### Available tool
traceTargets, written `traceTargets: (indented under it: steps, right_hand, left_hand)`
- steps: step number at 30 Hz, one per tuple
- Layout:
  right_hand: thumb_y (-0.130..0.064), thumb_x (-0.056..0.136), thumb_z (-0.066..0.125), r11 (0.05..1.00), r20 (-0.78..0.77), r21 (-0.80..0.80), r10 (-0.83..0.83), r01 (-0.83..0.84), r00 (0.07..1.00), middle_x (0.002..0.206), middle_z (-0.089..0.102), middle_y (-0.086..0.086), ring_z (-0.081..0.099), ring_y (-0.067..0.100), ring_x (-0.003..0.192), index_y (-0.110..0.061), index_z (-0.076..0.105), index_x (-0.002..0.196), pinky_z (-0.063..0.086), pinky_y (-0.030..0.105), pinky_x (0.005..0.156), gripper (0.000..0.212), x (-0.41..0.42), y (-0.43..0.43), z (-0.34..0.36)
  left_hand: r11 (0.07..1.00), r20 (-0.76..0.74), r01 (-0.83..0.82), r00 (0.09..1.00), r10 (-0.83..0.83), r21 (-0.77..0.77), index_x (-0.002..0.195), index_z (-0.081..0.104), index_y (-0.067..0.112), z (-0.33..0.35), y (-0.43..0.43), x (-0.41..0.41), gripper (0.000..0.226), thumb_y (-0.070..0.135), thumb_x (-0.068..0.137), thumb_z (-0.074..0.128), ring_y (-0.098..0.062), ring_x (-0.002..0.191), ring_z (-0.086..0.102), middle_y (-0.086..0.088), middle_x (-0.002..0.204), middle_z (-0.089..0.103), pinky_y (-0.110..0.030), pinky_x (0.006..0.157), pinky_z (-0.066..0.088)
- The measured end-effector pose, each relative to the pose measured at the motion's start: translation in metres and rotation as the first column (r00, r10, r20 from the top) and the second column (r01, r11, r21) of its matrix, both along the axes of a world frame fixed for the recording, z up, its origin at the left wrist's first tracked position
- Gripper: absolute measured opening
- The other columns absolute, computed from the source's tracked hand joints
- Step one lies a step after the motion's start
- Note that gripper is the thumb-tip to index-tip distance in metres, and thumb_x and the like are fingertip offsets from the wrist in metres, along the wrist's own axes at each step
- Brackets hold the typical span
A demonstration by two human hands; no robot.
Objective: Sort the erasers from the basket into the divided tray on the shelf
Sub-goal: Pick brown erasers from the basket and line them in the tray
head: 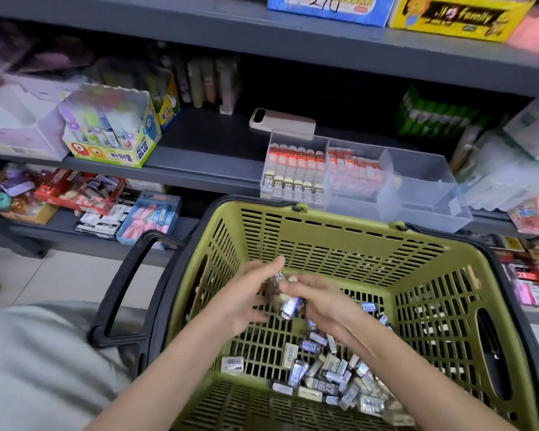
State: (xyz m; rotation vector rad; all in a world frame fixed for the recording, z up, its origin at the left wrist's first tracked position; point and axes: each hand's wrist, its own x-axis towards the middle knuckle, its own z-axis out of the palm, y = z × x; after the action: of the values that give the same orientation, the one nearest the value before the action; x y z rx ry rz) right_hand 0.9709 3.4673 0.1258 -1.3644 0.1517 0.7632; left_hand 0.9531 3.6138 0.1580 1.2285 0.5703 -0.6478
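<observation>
- Two bare hands meet above the olive-green slotted plastic basket (pixel 339 231), which has a black rim and black handles and sits just in front of the grey metal shelf (pixel 206 150).
- The left hand (pixel 240 295) has its fingers stretched out fairly straight, and a small clutch of wrapped erasers (pixel 288 306) lies against them.
- The right hand (pixel 319 301) has its fingers curled onto the same clutch and pinches it from the other side. Both hands are blurred, so the finer detail of the hold is hard to read.
- Below the hands, a heap of loose erasers (pixel 330 376) lies on the basket floor towards the near right corner. They are cream blocks in dark and silvery sleeves, some marked 2B, and one white barcoded eraser (pixel 232 364) lies apart to the left.
- The clear plastic divided tray (pixel 423 194) stands on the shelf edge just beyond the basket's far rim. Its left compartment holds neat rows of orange-and-cream erasers above cream ones marked 2B, and the middle one holds orange and pink packs.
- Behind the tray lies a beige phone (pixel 282 123), and well to the left stands a yellow cardboard box of glue sticks (pixel 115 141).
</observation>
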Motion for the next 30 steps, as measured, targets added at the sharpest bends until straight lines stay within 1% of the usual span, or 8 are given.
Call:
traceTargets:
  steps: [4,7,10,13,16,22,26,30]
  right_hand:
    - [0.004,0.083,0.062,0.994,0.203,-0.096,-0.022,0.042,0.979,0.092,0.073,0.008,0.068,0.016,0.084,-0.008,0.069,0.102,0.053,0.025,0.079,0.023,0.003,-0.002,0.015]
    - [0.009,0.089,0.05,0.988,0.264,-0.154,0.009,0.033,0.965,0.096,0.073,0.007,0.068,0.015,0.091,-0.01,0.069,0.105,0.054,0.027,0.083,0.032,0.01,-0.008,0.026]
    - [0.009,0.089,0.051,0.986,0.279,-0.156,-0.01,0.056,0.96,0.088,0.074,0.003,0.069,0.011,0.081,-0.008,0.066,0.105,0.053,0.019,0.071,0.028,0.019,-0.016,0.038]
    - [0.003,0.089,0.054,0.98,0.34,-0.153,-0.067,0.125,0.938,0.095,0.073,0.002,0.069,0.009,0.083,-0.006,0.06,0.108,0.05,0.016,0.064,0.021,0.029,-0.024,0.054]
    - [-0.004,0.089,0.058,0.975,0.439,-0.136,-0.1,0.176,0.893,0.099,0.073,-0.001,0.066,0.006,0.086,-0.009,0.058,0.102,0.05,0.015,0.064,0.014,0.042,-0.031,0.079]
    - [-0.016,0.082,0.069,0.93,0.594,-0.149,-0.187,0.335,0.782,0.073,0.063,-0.002,0.055,-0.003,0.056,-0.013,0.068,0.09,0.044,0.01,0.054,0.008,0.081,-0.025,0.112]
    - [-0.009,0.085,0.066,0.902,0.559,-0.245,-0.168,0.355,0.812,0.061,0.061,0.005,0.054,0.011,0.05,-0.008,0.066,0.072,0.048,0.018,0.05,0.014,0.121,-0.002,0.11]
    - [-0.006,0.087,0.063,0.848,0.445,-0.483,0.023,0.218,0.895,0.057,0.061,0.01,0.054,0.014,0.043,-0.001,0.064,0.071,0.048,0.018,0.045,0.017,0.148,0.024,0.102]
  left_hand:
    - [0.981,-0.046,-0.161,0.987,0.157,-0.106,0.091,0.055,0.008,-0.004,-0.023,0.015,0.006,0.006,0.088,0.06,-0.016,0.061,0.061,-0.006,0.075,0.065,-0.031,0.057,0.05]
    - [0.963,-0.059,-0.218,0.976,0.211,-0.157,0.094,0.055,0.004,-0.007,-0.026,0.024,0.005,0.001,0.09,0.057,-0.025,0.072,0.06,-0.015,0.086,0.063,-0.042,0.067,0.053]
    - [0.963,-0.037,-0.209,0.978,0.206,-0.169,0.112,0.052,-0.002,-0.001,-0.025,0.029,0.025,0.002,0.088,0.059,-0.032,0.086,0.065,-0.021,0.102,0.065,-0.05,0.077,0.055]
    - [0.954,0.013,-0.221,0.974,0.228,-0.202,0.114,0.051,0.001,0.007,-0.018,0.035,0.028,0.004,0.087,0.06,-0.033,0.087,0.068,-0.024,0.108,0.063,-0.048,0.071,0.059]
    - [0.946,0.128,-0.222,0.958,0.257,-0.237,0.106,0.053,0.003,0.017,-0.006,0.044,0.026,0.007,0.082,0.063,-0.03,0.075,0.071,-0.021,0.099,0.066,-0.038,0.059,0.058]
    - [0.924,0.437,-0.253,0.823,0.361,-0.287,0.097,0.058,0.005,0.035,0.02,0.069,0.029,0.018,0.072,0.066,-0.023,0.074,0.071,-0.01,0.085,0.07,-0.032,0.06,0.056]
    - [0.83,0.469,-0.368,0.695,0.546,-0.42,0.09,0.058,0.008,0.038,0.036,0.09,0.021,0.02,0.075,0.065,-0.023,0.074,0.07,-0.006,0.077,0.071,-0.035,0.059,0.056]
    - [0.76,0.447,-0.428,0.625,0.64,-0.49,0.091,0.054,0.008,0.038,0.041,0.103,0.025,0.025,0.076,0.065,-0.02,0.067,0.068,-0.005,0.072,0.069,-0.032,0.056,0.055]
